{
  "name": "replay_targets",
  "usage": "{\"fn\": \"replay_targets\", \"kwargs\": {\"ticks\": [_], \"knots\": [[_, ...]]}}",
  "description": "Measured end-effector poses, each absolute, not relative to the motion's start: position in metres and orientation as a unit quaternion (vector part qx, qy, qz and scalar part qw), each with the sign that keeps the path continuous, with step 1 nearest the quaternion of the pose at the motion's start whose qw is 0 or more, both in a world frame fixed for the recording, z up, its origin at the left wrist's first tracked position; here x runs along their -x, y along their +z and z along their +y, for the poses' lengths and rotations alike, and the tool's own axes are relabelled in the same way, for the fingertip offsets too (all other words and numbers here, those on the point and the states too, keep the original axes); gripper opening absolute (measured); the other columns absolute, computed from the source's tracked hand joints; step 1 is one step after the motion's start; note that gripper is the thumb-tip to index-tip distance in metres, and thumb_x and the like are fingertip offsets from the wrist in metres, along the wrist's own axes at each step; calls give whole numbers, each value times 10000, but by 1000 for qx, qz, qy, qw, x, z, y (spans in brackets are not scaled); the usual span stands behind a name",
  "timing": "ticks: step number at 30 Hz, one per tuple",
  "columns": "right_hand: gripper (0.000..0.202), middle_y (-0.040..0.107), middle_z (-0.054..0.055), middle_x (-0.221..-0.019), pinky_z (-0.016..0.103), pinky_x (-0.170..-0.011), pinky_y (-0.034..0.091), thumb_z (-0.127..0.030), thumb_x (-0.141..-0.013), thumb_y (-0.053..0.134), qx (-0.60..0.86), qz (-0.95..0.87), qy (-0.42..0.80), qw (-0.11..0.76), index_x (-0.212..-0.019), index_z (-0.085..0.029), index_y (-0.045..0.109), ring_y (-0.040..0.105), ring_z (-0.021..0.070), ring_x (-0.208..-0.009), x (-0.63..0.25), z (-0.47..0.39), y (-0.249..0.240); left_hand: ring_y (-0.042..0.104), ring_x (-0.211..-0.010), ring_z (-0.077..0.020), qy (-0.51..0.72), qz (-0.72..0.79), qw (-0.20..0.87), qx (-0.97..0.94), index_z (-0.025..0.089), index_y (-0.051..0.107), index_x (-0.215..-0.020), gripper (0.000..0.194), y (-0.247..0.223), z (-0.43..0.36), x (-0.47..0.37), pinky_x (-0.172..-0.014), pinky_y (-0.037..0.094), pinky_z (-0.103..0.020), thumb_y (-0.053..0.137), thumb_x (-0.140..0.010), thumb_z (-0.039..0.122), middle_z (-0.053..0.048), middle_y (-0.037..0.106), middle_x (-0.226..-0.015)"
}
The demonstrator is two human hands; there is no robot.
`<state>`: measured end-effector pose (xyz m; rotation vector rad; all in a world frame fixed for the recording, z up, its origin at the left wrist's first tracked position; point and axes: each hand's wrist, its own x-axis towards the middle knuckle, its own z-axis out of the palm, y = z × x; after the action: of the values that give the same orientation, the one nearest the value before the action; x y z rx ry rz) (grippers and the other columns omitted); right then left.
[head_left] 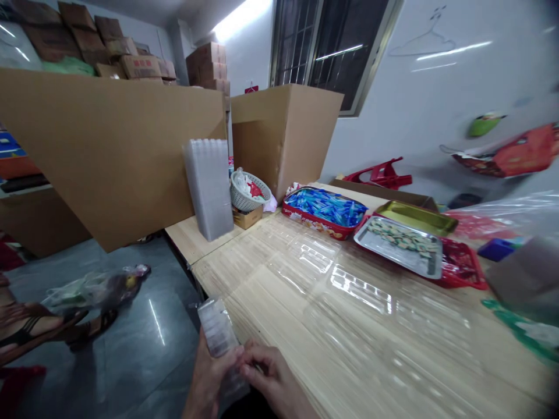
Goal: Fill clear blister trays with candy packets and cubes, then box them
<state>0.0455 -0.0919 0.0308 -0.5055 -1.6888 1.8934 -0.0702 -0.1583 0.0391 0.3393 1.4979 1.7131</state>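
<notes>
My left hand [210, 366] is wrapped round a stack of clear plastic trays [215, 326], held upright at the table's near left edge. At the side of that stack, my right hand [268, 369] is closed, its thumb and fingers pinching by the trays' edge; the exact spot between the fingertips is hidden. Spread over the wooden table to the right lie several thin clear plastic trays [360, 288]. A tall stack of similar trays [209, 189] stands at the table's far left corner.
Behind the trays are a red tin of blue pieces [325, 208], a silver tray of small pale-green pieces [399, 244] and a gold tray [414, 218]. A basket [248, 192] stands by large cardboard boxes [131, 145]. Someone's sandalled foot [96, 326] is at left.
</notes>
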Motion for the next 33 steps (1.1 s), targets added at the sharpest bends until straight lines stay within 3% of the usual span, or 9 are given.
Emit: {"fn": "replay_targets", "kwargs": {"ticks": [5, 11, 17, 24, 29, 31, 33], "knots": [[259, 503, 2, -725, 269, -682, 347, -426, -773, 667, 175, -578, 749, 274, -698, -184, 722, 479, 143, -734, -47, -93, 29, 626, -678, -207, 676, 592, 415, -143, 175, 516, -1072, 682, 38, -157, 69, -608, 500, -294, 820, -492, 367, -30, 662, -759], [297, 515, 9, -735, 285, -699, 357, -466, -747, 675, 169, -555, 760, 293, -685, -178, 711, 491, 151, -743, -46, -94, 26, 638, -688, -235, 672, 597, 415, -139, 172, 487, -1130, 757, 36, -156, 68, -614, 504, -321, 820, -484, 383, -44, 665, -771], [371, 476, -3, -735, 276, -683, 350, -499, -850, 517, 229, -650, 657, 307, -675, -173, 543, 463, 140, -724, -47, -101, 27, 652, -675, -247, 669, 609, 406, -128, 173, 535, -1073, 734, 31, -153, 69, -601, 519, -327, 839, -436, 375, -37, 671, -750], [309, 429, -7, -750, 269, -662, 351, -426, -901, 392, 301, -689, 570, 330, -691, -200, 407, 437, 135, -706, -50, -98, 34, 672, -866, -302, 692, 583, 410, -116, 192, 513, -1187, 797, 46, -155, 64, -767, 531, -383, 819, -459, 302, -74, 712, -912], [253, 404, -23, -658, 270, -617, 369, -351, -851, 403, 351, -683, 541, 343, -642, -211, 380, 433, 139, -644, -63, -45, 13, 644, -964, -304, 685, 601, 407, -68, 202, 602, -1061, 600, 45, -158, 68, -878, 493, -408, 785, -494, 278, -40, 710, -846], [228, 430, -15, -647, 284, -615, 389, -320, -831, 413, 400, -702, 481, 341, -633, -208, 416, 452, 148, -629, -72, -20, 3, 630, -996, -312, 681, 608, 406, -37, 209, 636, -932, 452, 41, -160, 70, -901, 482, -426, 771, -507, 284, -27, 696, -770], [175, 528, 43, -770, 327, -676, 429, -309, -823, 440, 436, -736, 372, 361, -735, -187, 529, 515, 182, -712, -81, -5, -1, 612, -1031, -338, 681, 607, 408, -41, 208, 639, -809, 357, 36, -162, 70, -898, 484, -452, 778, -500, 320, -45, 694, -771]]}}
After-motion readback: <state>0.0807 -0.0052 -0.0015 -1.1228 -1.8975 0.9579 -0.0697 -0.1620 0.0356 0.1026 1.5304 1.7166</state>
